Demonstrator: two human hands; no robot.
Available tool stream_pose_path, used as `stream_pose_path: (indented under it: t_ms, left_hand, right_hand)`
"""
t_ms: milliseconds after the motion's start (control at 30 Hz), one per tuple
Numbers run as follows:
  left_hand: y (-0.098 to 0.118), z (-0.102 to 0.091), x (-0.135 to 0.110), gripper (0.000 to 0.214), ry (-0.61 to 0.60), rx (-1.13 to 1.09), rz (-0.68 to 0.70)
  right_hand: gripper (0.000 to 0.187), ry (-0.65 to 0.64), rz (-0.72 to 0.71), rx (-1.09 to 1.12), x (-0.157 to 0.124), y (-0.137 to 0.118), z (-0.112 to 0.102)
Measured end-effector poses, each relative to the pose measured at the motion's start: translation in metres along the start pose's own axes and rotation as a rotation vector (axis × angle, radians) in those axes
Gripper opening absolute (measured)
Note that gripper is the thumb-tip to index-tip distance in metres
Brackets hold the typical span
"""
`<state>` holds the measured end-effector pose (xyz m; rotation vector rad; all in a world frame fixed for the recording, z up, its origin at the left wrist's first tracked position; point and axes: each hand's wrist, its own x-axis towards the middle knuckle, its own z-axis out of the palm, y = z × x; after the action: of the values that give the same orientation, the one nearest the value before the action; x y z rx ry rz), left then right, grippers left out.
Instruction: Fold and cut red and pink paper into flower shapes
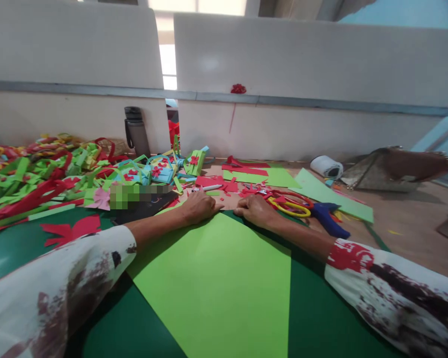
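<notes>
A large light green paper sheet (pixel 216 283) lies at an angle over a dark green board (pixel 108 323) in front of me. My left hand (pixel 200 206) rests at the sheet's far corner, its fingers curled under and its thumb stretched along the edge. Just to the right, my right hand (pixel 257 210) is closed at the far edge of the board, beside the sheet. Its fingertips are hidden, so I cannot tell what they hold. A narrow gap parts the two thumbs. Close to my right hand lie scissors with yellow handles (pixel 291 206) and a blue-handled tool (pixel 328 221).
Paper bags and strips (pixel 59 174) are heaped at the left by a dark bottle (pixel 136 132). A red paper cutout (pixel 72 231) lies on the board. Behind stand a white pen (pixel 212 188), red scraps, green sheets (pixel 336 196), a white roll (pixel 326 167), a handbag (pixel 395 169) and white partitions (pixel 302 64).
</notes>
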<state>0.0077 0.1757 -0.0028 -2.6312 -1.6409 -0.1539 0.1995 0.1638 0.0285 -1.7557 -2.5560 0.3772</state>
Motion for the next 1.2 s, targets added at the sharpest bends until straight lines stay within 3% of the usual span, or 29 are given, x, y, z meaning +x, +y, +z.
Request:
stream_pose_path:
  t_ms: [200,467,600,667,800,1067,1200]
  left_hand:
    - [0.006,-0.003,0.005,0.029,-0.016,0.037,0.022]
    - [-0.009,-0.003,0.002,0.028,0.013,0.107,0.019]
    - [-0.011,-0.003,0.000,0.047,0.063,0.101,0.012]
    - [-0.009,-0.004,-0.001,0.051,0.083,0.104,0.006]
    - [-0.007,-0.005,-0.003,0.029,0.081,0.132,-0.011]
    - [-0.012,-0.006,0.000,0.031,0.061,0.177,-0.035]
    - [-0.012,-0.007,-0.003,0.031,0.042,0.173,-0.039]
  right_hand:
    - [0.028,0.010,0.011,0.005,-0.001,0.004,-0.002]
    - [0.027,0.046,0.011,-0.050,0.010,-0.010,0.000]
    - [0.027,0.072,0.006,-0.099,0.008,-0.017,0.001]
    - [0.028,0.111,-0.010,-0.123,0.001,-0.022,0.001]
    - [0.025,0.150,-0.071,-0.125,-0.022,-0.022,0.001]
    - [0.023,0.138,-0.130,-0.120,-0.042,0.000,0.003]
    - [0.031,0.182,-0.313,-0.139,-0.076,-0.010,0.012]
